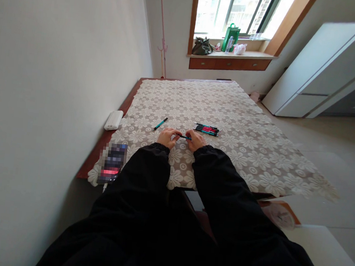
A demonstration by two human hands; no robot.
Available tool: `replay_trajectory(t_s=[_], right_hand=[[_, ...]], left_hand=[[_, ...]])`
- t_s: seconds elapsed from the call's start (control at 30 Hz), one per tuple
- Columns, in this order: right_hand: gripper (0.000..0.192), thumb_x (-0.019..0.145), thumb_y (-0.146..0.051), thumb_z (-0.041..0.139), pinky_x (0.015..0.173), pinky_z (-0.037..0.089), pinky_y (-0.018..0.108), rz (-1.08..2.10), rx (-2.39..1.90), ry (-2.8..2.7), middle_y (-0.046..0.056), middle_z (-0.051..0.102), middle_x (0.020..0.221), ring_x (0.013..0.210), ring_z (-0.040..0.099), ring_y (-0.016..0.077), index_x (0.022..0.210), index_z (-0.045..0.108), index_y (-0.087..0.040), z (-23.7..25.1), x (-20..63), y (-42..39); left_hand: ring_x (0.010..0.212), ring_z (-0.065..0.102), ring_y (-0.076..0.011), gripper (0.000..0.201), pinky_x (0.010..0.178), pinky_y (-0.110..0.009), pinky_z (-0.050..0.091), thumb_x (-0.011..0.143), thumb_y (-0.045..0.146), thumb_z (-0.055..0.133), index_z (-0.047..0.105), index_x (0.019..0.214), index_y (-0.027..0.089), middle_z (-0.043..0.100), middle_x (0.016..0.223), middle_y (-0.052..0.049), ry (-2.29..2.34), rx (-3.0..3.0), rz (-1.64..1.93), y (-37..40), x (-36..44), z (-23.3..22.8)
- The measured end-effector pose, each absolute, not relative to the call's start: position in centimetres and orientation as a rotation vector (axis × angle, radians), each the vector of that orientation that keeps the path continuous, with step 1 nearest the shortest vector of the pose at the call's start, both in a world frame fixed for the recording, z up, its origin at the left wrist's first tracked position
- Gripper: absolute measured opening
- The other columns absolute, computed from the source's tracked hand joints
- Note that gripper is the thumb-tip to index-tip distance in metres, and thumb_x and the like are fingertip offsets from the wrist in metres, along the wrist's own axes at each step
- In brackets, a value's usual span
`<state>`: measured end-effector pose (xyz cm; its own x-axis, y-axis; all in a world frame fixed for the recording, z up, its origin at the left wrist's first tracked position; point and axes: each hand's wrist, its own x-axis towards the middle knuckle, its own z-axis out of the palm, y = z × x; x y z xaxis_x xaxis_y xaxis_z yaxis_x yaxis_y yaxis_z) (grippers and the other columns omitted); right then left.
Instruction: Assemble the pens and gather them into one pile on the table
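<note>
Between my two hands, just above or on the lace tablecloth [181, 95], lies a slim black and teal pen [184, 137]. My left hand [167, 138] pinches its dark end, and my right hand [197, 140] closes on its teal end. Beyond my left hand a single teal and black pen [161, 123] rests slantwise on the cloth. Just past my right hand sits a row of several pens [206, 129], black, red and teal, side by side with their tips to the right.
A phone [112, 162] with a cable lies at the table's left front edge. Behind it is a white power bank [114, 120], near the wall. A pink coat stand [162, 27] rises past the far left corner. Bags stand on the windowsill [250, 55]; a white refrigerator [315, 75] is at right.
</note>
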<state>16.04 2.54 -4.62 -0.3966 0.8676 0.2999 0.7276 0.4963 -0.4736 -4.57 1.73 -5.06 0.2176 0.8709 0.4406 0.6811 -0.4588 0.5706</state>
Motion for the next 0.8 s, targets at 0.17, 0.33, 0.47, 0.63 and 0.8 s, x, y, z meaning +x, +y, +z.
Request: replay_trajectory(t_s=[0.17,0.33,0.47,0.63,0.8], right_hand=[[0.017,0.091,-0.021,0.060,0.087,0.048,0.031,0.320,-1.302,-2.242,0.009,0.076,0.103,0.097,0.069,0.0236,0.108,0.064,-0.022,-4.58,16.25,2.71],[0.018,0.095,-0.026,0.059,0.085,0.049,0.031,0.302,-1.323,-2.247,0.008,0.077,0.105,0.098,0.070,0.0235,0.111,0.068,-0.023,-4.65,16.26,2.63],[0.022,0.099,-0.029,0.054,0.085,0.049,0.031,0.286,-1.353,-2.231,0.007,0.077,0.105,0.100,0.069,0.0234,0.111,0.071,-0.025,-4.72,16.18,2.42],[0.025,0.093,-0.029,0.063,0.083,0.049,0.030,0.326,-1.308,-2.174,0.008,0.076,0.109,0.096,0.069,0.0221,0.116,0.067,-0.022,-4.70,16.09,2.34],[0.018,0.096,-0.029,0.058,0.080,0.047,0.030,0.293,-1.411,-2.236,0.008,0.077,0.102,0.095,0.070,0.0232,0.109,0.068,-0.023,-4.15,16.04,2.07]], left_hand=[[0.100,0.066,-0.0252,0.021,0.096,-0.041,0.053,0.088,0.020,0.065,0.081,0.101,0.024,0.077,0.099,-0.005,1.450,2.213,1.089,1.78,-4.74,-5.18],[0.103,0.066,-0.0245,0.022,0.099,-0.041,0.053,0.086,0.017,0.065,0.080,0.101,0.024,0.076,0.100,-0.005,1.399,2.233,1.162,1.78,-4.78,-5.06],[0.100,0.067,-0.0227,0.023,0.097,-0.040,0.054,0.083,0.014,0.066,0.079,0.099,0.024,0.075,0.100,-0.005,1.388,2.178,1.176,1.78,-4.68,-4.98],[0.089,0.069,-0.0193,0.021,0.084,-0.036,0.056,0.083,0.018,0.067,0.079,0.100,0.024,0.075,0.099,-0.005,1.423,2.035,1.190,1.69,-4.64,-4.80],[0.090,0.069,-0.0195,0.021,0.081,-0.034,0.056,0.080,0.018,0.068,0.080,0.097,0.024,0.076,0.097,-0.004,1.412,2.008,1.187,1.71,-4.65,-4.78]])
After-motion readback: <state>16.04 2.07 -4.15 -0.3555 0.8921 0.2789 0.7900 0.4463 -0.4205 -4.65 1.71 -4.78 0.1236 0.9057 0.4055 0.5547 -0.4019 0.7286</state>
